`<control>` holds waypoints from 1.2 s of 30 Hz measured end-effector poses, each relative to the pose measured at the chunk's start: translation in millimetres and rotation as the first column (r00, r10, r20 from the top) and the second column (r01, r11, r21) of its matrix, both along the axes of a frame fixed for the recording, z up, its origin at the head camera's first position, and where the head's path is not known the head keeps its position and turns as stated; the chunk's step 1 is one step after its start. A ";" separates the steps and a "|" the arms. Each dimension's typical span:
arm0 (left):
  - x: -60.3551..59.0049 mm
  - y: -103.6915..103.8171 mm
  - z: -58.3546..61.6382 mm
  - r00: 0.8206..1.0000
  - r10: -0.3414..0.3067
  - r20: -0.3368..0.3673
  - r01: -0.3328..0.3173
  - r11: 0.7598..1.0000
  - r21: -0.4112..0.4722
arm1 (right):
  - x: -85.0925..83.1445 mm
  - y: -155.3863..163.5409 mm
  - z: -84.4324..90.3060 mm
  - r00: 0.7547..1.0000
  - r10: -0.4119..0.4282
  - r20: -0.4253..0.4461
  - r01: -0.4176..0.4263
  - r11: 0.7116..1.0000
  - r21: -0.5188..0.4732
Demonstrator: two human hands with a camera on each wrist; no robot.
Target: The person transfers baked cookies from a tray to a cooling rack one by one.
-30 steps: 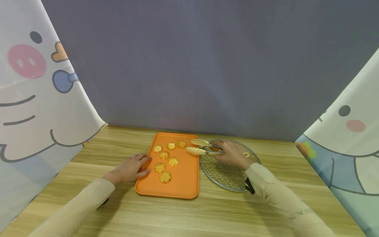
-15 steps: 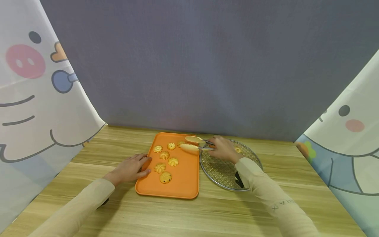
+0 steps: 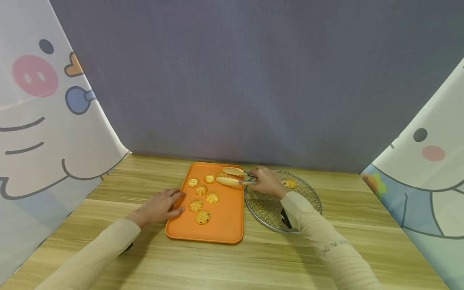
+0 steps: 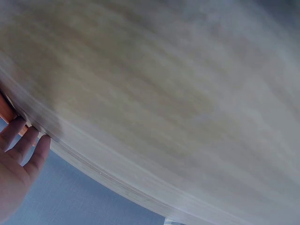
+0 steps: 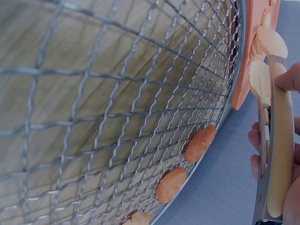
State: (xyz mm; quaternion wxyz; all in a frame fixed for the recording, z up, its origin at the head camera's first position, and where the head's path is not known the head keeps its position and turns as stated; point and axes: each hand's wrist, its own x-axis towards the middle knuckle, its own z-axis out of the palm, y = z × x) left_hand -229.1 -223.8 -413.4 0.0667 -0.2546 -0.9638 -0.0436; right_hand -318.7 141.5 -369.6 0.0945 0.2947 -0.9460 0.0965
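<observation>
In the head view my right hand grips the handles of metal tongs with cream-coloured tips. The two tips stand apart on either side of a swirled cookie, partly hidden, at the upper right of the orange tray. In the right wrist view the thumb and fingers wrap the tongs' handles. My left hand rests at the tray's left edge, its fingertips and thumb on the rim; the left wrist view shows its fingers extended. Several cookies lie on the tray, most towards its left side.
Right of the tray sits a round wire mesh rack with a metal rim. It bears a few cookies, partly behind the right hand. All stands on a wooden table, with a grey cloth wall behind.
My right hand has moved left with the tongs, whose tips went from the tray's right edge to the swirled cookie. Cookies on the rack have come into sight. The left hand stays put.
</observation>
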 end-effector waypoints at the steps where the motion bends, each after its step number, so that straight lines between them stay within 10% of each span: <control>1: 0.0 0.0 0.0 1.000 -0.001 -0.001 0.001 1.000 -0.001 | -0.6 -0.3 -0.6 1.000 -0.004 0.002 0.004 1.000 0.003; 36: -0.8 -2.0 -1.9 1.000 0.008 0.003 -0.008 1.000 -0.003 | 3.8 -5.2 -1.6 1.000 -0.006 -0.011 0.006 1.000 -0.004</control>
